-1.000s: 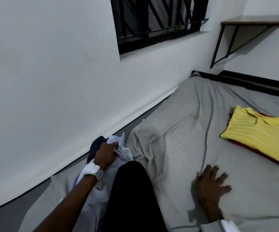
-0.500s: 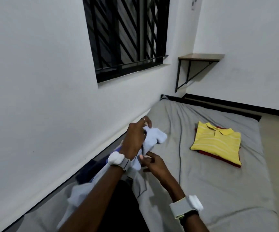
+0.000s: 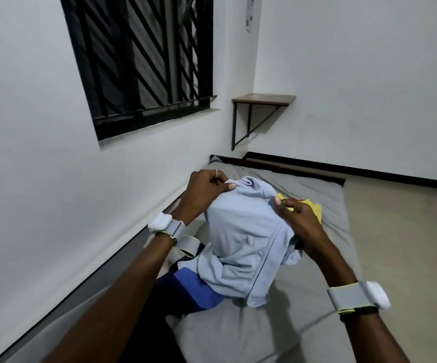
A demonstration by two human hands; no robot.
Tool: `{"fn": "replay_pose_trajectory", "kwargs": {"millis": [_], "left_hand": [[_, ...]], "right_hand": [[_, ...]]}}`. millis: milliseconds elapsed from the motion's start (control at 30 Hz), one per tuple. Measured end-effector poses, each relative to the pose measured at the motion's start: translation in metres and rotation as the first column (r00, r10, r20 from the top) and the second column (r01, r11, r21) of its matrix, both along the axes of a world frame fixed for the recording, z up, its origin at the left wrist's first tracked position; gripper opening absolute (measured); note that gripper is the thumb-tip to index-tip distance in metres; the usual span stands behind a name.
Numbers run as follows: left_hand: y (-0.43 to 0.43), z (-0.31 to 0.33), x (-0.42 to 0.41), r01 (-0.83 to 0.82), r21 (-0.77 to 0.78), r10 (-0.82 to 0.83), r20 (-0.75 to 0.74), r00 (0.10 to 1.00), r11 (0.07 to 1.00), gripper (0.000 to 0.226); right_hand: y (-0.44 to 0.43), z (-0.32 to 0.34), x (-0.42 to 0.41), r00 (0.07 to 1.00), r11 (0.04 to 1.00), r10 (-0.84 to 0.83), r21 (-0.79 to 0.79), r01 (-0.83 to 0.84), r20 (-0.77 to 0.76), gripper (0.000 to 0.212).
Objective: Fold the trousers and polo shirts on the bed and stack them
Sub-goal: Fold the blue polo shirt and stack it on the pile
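My left hand (image 3: 203, 191) pinches one top corner of the single light-blue shirt (image 3: 243, 231), which I hold up near the bed's (image 3: 339, 226) wall-side edge above one dark-blue garment (image 3: 186, 288), while my right hand (image 3: 300, 217) pinches the other corner, and beyond it one folded yellow polo (image 3: 316, 209) lies with open grey sheet to its right.

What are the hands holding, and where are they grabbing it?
A light blue shirt, held by its top edge: left hand pinches one side, right hand the other.
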State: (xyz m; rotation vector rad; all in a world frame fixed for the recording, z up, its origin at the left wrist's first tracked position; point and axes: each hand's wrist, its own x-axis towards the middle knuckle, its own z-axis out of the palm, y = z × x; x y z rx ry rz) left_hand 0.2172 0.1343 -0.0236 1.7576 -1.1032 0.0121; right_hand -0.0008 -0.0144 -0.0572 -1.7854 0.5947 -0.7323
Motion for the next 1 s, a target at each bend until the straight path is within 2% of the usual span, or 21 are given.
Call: {"fn": "replay_pose_trajectory", "kwargs": {"millis": [100, 233, 333, 433, 500, 567, 600, 633, 700, 733, 800, 900, 1000], "left_hand": [[-0.019, -0.006, -0.010, -0.047, -0.022, 0.046, -0.046, 0.998, 0.999, 0.021], [-0.034, -0.017, -0.013, -0.094, -0.044, 0.089, -0.096, 0.991, 0.995, 0.024], [-0.034, -0.025, -0.010, -0.140, -0.056, 0.134, -0.107, 0.985, 0.989, 0.023], [-0.028, -0.036, -0.006, -0.142, 0.039, 0.143, -0.020, 0.989, 0.989, 0.020], [-0.022, -0.046, -0.009, -0.123, 0.107, 0.118, 0.047, 0.992, 0.987, 0.006], [-0.018, -0.058, -0.022, -0.138, 0.113, 0.122, 0.137, 0.983, 0.984, 0.024], [-0.015, -0.061, -0.035, -0.146, 0.071, 0.133, 0.159, 0.978, 0.987, 0.026], [-0.012, -0.064, -0.050, -0.130, 0.035, 0.124, 0.138, 0.983, 0.991, 0.021], [-0.005, -0.071, -0.086, 0.007, 0.013, -0.007, -0.009, 1.000, 1.000, 0.009], [-0.002, -0.077, -0.105, 0.088, 0.043, -0.084, -0.098, 0.992, 0.995, 0.012], [-0.002, -0.095, -0.130, 0.150, 0.120, -0.131, -0.152, 0.980, 0.981, 0.032], [-0.007, -0.114, -0.133, 0.088, 0.141, -0.062, -0.179, 0.982, 0.986, 0.036], [-0.006, -0.112, -0.121, 0.222, 0.087, -0.171, -0.395, 0.903, 0.971, 0.028]], "right_hand": [[-0.005, 0.016, -0.027, 0.985, 0.993, 0.113, -0.010, -0.116, -0.129, 0.034], [-0.020, 0.013, -0.047, 0.957, 0.986, 0.132, -0.064, -0.153, -0.259, 0.042], [-0.030, 0.005, -0.054, 0.953, 0.974, 0.222, 0.003, -0.226, -0.208, 0.045], [-0.035, -0.002, -0.058, 0.947, 0.956, 0.290, 0.003, -0.292, -0.136, 0.046], [-0.036, -0.008, -0.055, 0.951, 0.952, 0.304, 0.044, -0.302, -0.055, 0.040], [-0.034, -0.015, -0.049, 0.962, 0.960, 0.275, 0.062, -0.274, -0.006, 0.032], [-0.032, -0.018, -0.045, 0.966, 0.964, 0.256, 0.065, -0.257, 0.023, 0.027], [-0.030, -0.023, -0.040, 0.968, 0.966, 0.244, 0.077, -0.247, 0.056, 0.021], [-0.026, -0.033, -0.030, 0.967, 0.960, 0.222, 0.144, -0.240, 0.127, 0.014], [-0.024, -0.037, -0.025, 0.963, 0.950, 0.210, 0.198, -0.242, 0.170, 0.016], [-0.021, -0.041, -0.018, 0.956, 0.929, 0.192, 0.271, -0.250, 0.222, 0.023], [-0.020, -0.043, -0.015, 0.964, 0.948, 0.190, 0.220, -0.230, 0.188, 0.022], [-0.022, -0.045, -0.018, 0.961, 0.949, 0.199, 0.205, -0.238, 0.193, 0.021]]}}
